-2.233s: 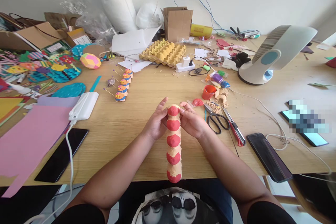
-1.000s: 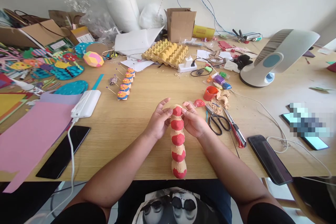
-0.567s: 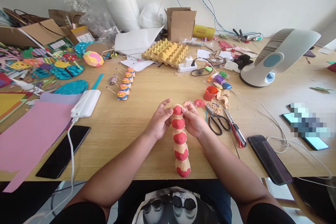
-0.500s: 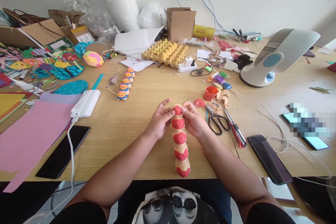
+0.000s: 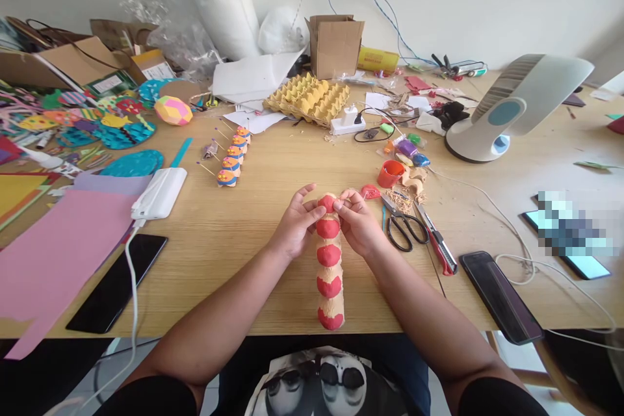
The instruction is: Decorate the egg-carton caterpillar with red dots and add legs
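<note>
Between my hands a long bumpy egg-carton strip (image 5: 330,272) points toward me, pale peach with a red clay-like patch on each bump. My left hand (image 5: 296,224) grips its far end from the left, thumb pressed on the farthest red patch. From the other side my right hand (image 5: 359,222) pinches the same end, thumb and index finger at the patch's right edge. Farther off at left stands a similar strip (image 5: 234,157) painted orange and blue, with thin pins sticking out. Whether the held strip's underside touches the table is hidden.
Right of my hands lie black-handled scissors (image 5: 407,231), a red utility knife (image 5: 441,247) and a red cup (image 5: 390,173). A phone (image 5: 501,296) and a white fan (image 5: 507,110) are farther right. At left are a power bank (image 5: 160,192), a black phone (image 5: 117,283) and pink paper (image 5: 53,253).
The strip's near end has swung slightly to the left, so it now lies straighter toward me. Both hands keep their hold on the far end, with the right thumb shifted a little left.
</note>
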Motion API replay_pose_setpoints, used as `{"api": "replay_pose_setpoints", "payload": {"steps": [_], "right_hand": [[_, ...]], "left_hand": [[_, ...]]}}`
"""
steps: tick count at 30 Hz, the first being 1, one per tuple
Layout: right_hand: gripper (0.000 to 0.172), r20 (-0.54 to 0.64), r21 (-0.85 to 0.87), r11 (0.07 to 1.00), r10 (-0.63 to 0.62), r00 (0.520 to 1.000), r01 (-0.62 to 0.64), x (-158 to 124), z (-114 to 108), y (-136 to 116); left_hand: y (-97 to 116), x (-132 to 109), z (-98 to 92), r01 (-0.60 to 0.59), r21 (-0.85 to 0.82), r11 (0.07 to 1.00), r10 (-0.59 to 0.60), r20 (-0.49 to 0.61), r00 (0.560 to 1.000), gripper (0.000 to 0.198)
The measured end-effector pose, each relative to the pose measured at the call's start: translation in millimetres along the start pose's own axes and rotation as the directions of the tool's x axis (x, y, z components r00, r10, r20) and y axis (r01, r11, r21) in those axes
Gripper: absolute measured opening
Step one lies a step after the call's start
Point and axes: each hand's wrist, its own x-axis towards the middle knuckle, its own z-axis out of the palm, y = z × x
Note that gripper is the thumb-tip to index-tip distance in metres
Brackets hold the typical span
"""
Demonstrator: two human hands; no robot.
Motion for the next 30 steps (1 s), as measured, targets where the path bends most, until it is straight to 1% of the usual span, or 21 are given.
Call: {"api": "replay_pose_setpoints", "payload": {"steps": [2,4,10,17,22,26,28,30], "right_hand": [[0.040,-0.003,-0.020,1.000,-0.003,1.000,0.003,0.2,0.0,1.3],[0.040,0.001,-0.030,1.000,-0.005,1.000,0.005,0.0,0.3,1.7],[0.041,0.012,-0.022,1.000,-0.011,1.000,0.012,-1.0,1.8,-1.1],[0.037,0.038,-0.025,1.000,-0.008,0.999,0.009,-2.9,3.4,-3.5],[0.043,0.081,-0.017,1.000,-0.001,0.997,0.002,-4.2,3.3,-5.1],[0.043,0.058,-0.039,0.998,-0.052,0.997,0.054,-4.7,4.9,-3.7],[0.044,0.046,-0.045,0.996,-0.079,0.996,0.081,-5.4,6.4,-2.6],[0.045,0.048,-0.046,0.996,-0.077,0.996,0.079,-6.2,7.6,-2.0]], "left_hand": [[-0.1,-0.4,1.4,-0.024,0.037,0.999,0.025,-0.037,0.999,0.073],[-0.1,-0.8,2.6,-0.050,0.044,0.998,0.053,-0.051,0.997,0.072],[2.7,-1.6,2.6,-0.042,0.031,0.999,0.043,-0.009,0.999,0.075],[4.2,-4.9,4.6,-0.086,0.035,0.996,0.086,-0.016,0.996,0.070],[6.2,-5.7,5.1,-0.058,0.036,0.998,0.058,0.007,0.998,0.069],[5.5,-4.7,3.9,-0.032,0.018,0.999,0.032,0.014,0.999,0.073],[4.7,-4.4,3.6,-0.033,0.013,0.999,0.033,0.003,0.999,0.072],[4.3,-4.5,3.7,-0.045,0.013,0.999,0.045,-0.009,0.999,0.069]]}}
